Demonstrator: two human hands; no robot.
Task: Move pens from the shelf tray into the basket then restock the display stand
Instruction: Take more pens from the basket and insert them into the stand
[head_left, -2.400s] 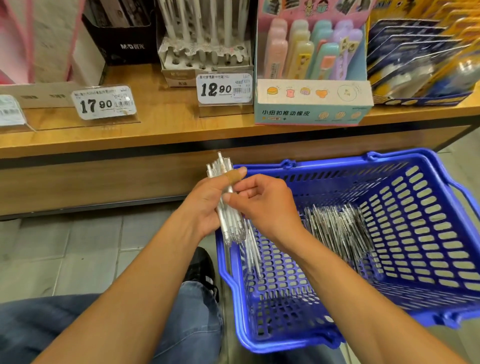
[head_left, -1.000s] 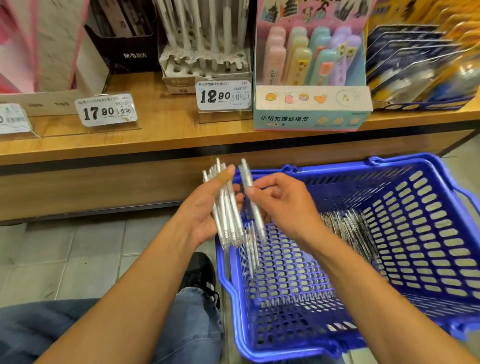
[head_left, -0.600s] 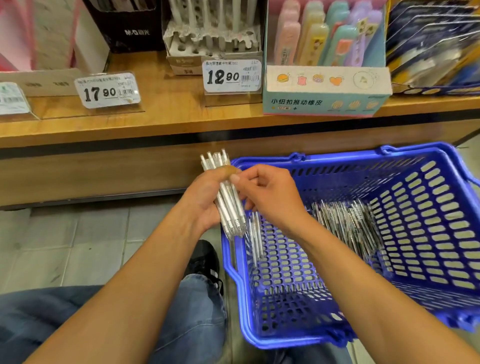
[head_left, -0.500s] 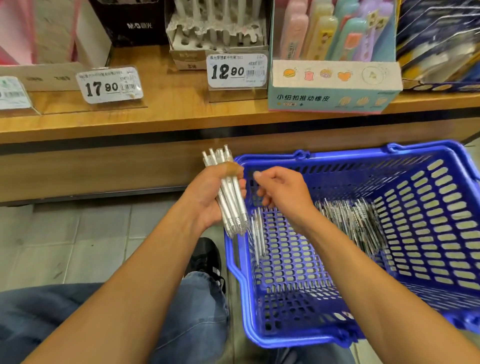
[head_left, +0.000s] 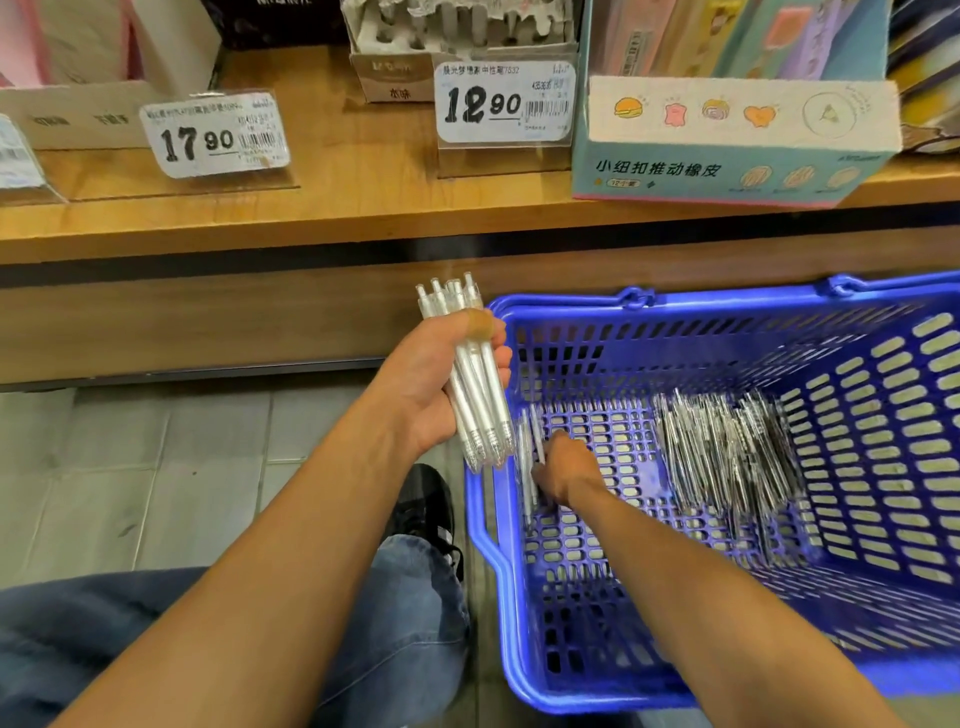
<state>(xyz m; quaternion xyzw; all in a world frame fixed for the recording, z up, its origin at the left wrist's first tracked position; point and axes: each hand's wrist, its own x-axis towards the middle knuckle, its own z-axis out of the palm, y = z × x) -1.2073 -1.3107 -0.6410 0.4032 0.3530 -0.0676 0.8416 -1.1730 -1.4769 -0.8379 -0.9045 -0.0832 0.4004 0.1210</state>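
Note:
My left hand (head_left: 439, 387) grips a bundle of several white pens (head_left: 475, 382), upright, just outside the left rim of the blue basket (head_left: 587, 301). Down inside the basket, my right hand (head_left: 563, 470) curls its fingers on the few loose white pens (head_left: 527, 457) lying against the left wall. A heap of dark-clipped pens (head_left: 727, 457) lies further right on the basket floor. The cardboard display stand (head_left: 452, 36), with rows of holes, sits on the wooden shelf (head_left: 332, 208) above, partly cut off by the frame's top edge.
Price tags 17.90 (head_left: 215, 135) and 12.90 (head_left: 504, 101) stand on the shelf. A pastel eraser box (head_left: 732, 135) sits right of the stand. My jeans-clad knee (head_left: 218, 639) and a black shoe (head_left: 423, 506) lie left of the basket on grey floor tiles.
My right hand has dropped from beside the bundle down into the basket onto the loose pens at its left wall. My left hand keeps its bundle in about the same spot.

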